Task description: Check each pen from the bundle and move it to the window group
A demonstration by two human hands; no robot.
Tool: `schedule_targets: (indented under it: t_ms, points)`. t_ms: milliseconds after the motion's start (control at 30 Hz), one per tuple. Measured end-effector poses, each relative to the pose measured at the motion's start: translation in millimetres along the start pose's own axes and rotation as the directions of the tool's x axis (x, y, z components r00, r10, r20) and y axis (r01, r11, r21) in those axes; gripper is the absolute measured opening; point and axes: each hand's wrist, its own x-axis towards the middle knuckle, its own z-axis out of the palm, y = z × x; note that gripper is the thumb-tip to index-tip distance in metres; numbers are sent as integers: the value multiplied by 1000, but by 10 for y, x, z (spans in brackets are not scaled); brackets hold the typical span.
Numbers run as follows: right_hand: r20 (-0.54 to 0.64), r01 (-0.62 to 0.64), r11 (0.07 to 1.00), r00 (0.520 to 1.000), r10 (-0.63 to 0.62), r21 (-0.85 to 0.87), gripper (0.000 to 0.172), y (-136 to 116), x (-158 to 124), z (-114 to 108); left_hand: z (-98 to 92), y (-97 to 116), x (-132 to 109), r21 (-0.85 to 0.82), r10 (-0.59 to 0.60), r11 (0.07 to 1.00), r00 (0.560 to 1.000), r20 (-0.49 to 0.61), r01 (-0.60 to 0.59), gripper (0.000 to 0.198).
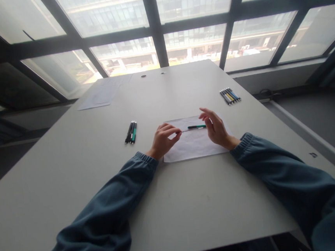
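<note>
My left hand pinches one end of a thin dark refill-like stick above a white sheet of paper. The stick reaches right toward my right hand, whose fingers are raised and apart over the sheet's right part. A pen with a green barrel and black end lies just beyond the stick, its right end near my right hand. Whether the stick's far end touches my right hand is unclear.
Several black and green pens lie left of the sheet. At the right is a row of several pens, some yellow and blue. More papers lie at the table's far left, before the windows.
</note>
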Motion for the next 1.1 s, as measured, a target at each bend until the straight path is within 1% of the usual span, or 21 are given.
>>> schedule_targets:
  t_ms: [67, 133, 233, 333, 433, 500, 767, 867, 933, 1100]
  points:
    - [-100, -67, 998, 993, 66, -12, 41, 58, 4, 14, -5, -4, 4, -9, -5, 1000, 999, -33, 5, 12]
    - [-122, -109, 991, 987, 100, -71, 38, 121, 12, 33, -10, -10, 6, -7, -16, 1000, 998, -62, 16, 11]
    - [-16, -144, 958, 989, 145, -248, 30, 187, 13, 56, -15, -15, 7, 4, -37, 999, 996, -79, 37, 11]
    - [101, -123, 924, 980, 171, -363, 20, 208, -4, 64, -16, -12, 9, 3, -40, 999, 996, -82, 41, 11]
    - [187, -73, 918, 970, 157, -390, 15, 213, -20, 61, -14, -6, 14, 3, -40, 999, 995, -87, 40, 11]
    - [220, -58, 916, 963, 156, -397, 14, 222, -26, 59, -13, -1, 18, 5, -38, 999, 995, -93, 38, 11]
    - [272, -70, 906, 942, 198, -417, 11, 259, -41, 68, -17, 16, 30, 15, -55, 998, 995, -88, 56, 15]
    - [263, -69, 911, 946, 189, -407, 11, 259, -45, 71, -15, 14, 28, 17, -50, 999, 995, -88, 51, 14]
    - [234, -78, 912, 955, 185, -402, 11, 255, -41, 71, -17, 15, 29, 21, -51, 998, 994, -96, 53, 13]
    - [95, -152, 912, 975, 203, -381, 10, 232, -16, 54, -53, 15, 38, 47, -89, 994, 977, -195, 100, 14]
